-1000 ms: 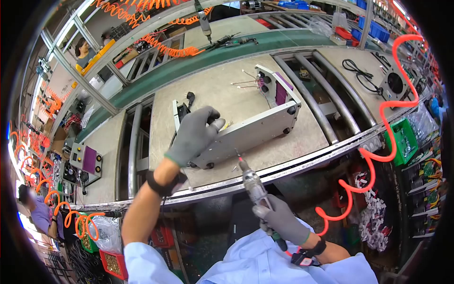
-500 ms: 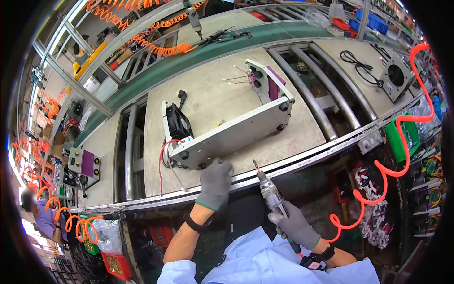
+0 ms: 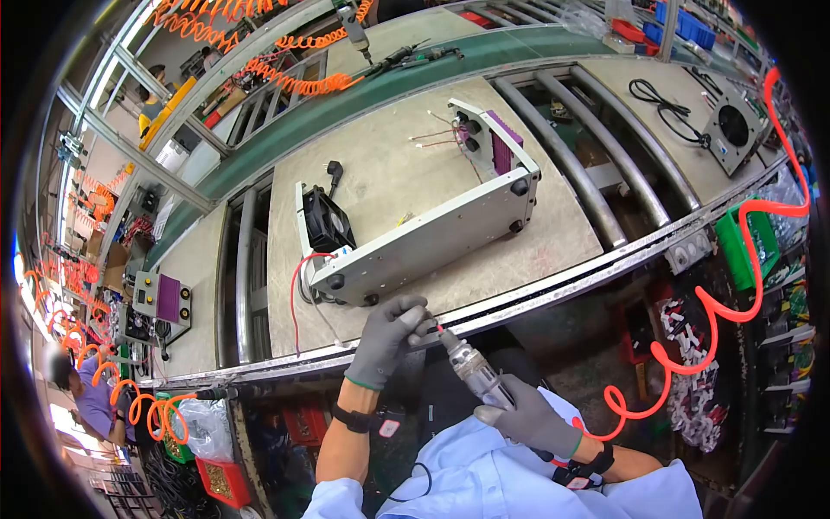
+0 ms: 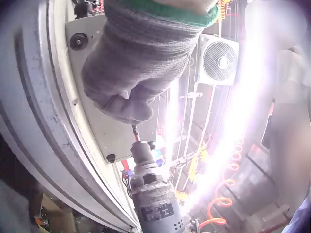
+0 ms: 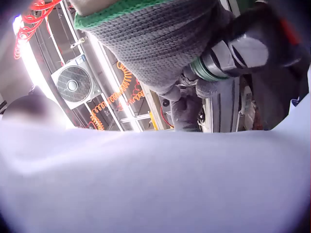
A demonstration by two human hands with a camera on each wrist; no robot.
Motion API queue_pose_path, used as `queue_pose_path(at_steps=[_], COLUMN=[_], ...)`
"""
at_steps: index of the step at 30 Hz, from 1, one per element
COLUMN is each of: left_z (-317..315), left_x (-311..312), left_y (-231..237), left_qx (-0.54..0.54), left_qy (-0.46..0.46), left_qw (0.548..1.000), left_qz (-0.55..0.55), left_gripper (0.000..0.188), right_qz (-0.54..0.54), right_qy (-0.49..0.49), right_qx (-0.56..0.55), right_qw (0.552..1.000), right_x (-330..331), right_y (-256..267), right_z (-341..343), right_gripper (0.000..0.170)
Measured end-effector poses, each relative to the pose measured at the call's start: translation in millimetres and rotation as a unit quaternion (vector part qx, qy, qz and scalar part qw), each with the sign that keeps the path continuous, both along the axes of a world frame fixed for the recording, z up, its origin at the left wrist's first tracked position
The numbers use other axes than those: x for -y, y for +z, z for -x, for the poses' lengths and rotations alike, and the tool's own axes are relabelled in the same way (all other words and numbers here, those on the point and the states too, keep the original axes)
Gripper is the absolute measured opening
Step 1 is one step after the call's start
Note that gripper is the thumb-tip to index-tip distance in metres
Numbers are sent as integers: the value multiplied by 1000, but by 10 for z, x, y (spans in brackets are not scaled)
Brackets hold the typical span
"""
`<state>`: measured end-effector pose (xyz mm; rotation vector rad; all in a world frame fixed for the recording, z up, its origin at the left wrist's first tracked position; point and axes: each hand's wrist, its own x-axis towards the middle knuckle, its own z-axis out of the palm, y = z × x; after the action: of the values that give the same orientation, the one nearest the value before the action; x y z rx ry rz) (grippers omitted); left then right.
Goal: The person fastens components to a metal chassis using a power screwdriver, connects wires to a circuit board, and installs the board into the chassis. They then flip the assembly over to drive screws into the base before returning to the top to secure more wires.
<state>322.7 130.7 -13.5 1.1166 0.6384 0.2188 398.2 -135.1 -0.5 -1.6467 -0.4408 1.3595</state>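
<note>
In the head view my gloved left hand (image 3: 386,339) is at the near table edge, its curled fingers pinching at the tip of the driver bit (image 3: 439,328). My gloved right hand (image 3: 538,422) grips the power driver (image 3: 475,372), angled up and left. The left wrist view has the left hand (image 4: 141,63) meeting the bit (image 4: 136,131); any small part inside the fingers is hidden. Just beyond stands a grey metal chassis (image 3: 424,248) with black feet, a fan (image 3: 327,222) and a purple-finned part (image 3: 504,144). The right wrist view shows the right hand (image 5: 155,53) round the driver (image 5: 243,53).
Metal rollers (image 3: 596,156) flank the work board (image 3: 380,130). Another unit (image 3: 162,298) stands left; a fan panel (image 3: 733,130) lies right. A coiled red hose (image 3: 735,313) hangs at the right, near a green bin (image 3: 745,246). A red bin (image 3: 223,481) sits lower left.
My left hand has come down from the chassis to the table edge, then to the bit. The driver has dipped and shifted slightly left since the middle frame, still gripped by my right hand.
</note>
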Motion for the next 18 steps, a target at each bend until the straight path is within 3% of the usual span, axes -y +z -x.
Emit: queue_pose_path(at_steps=[3, 15, 18], left_z=[129, 331, 348], left_x=[-48, -144, -115], left_y=[-142, -262, -250], left_qx=[34, 42, 55], left_qy=[-39, -52, -41], left_qw=[998, 993, 991], left_qz=[38, 100, 112], left_gripper=[19, 33, 33], right_qz=[-38, -38, 0], right_qy=[11, 69, 89], right_qx=[49, 89, 5], right_qw=[998, 993, 996], right_x=[23, -12, -15], right_y=[-148, -87, -53], right_z=[65, 40, -22], right_gripper=[43, 60, 60])
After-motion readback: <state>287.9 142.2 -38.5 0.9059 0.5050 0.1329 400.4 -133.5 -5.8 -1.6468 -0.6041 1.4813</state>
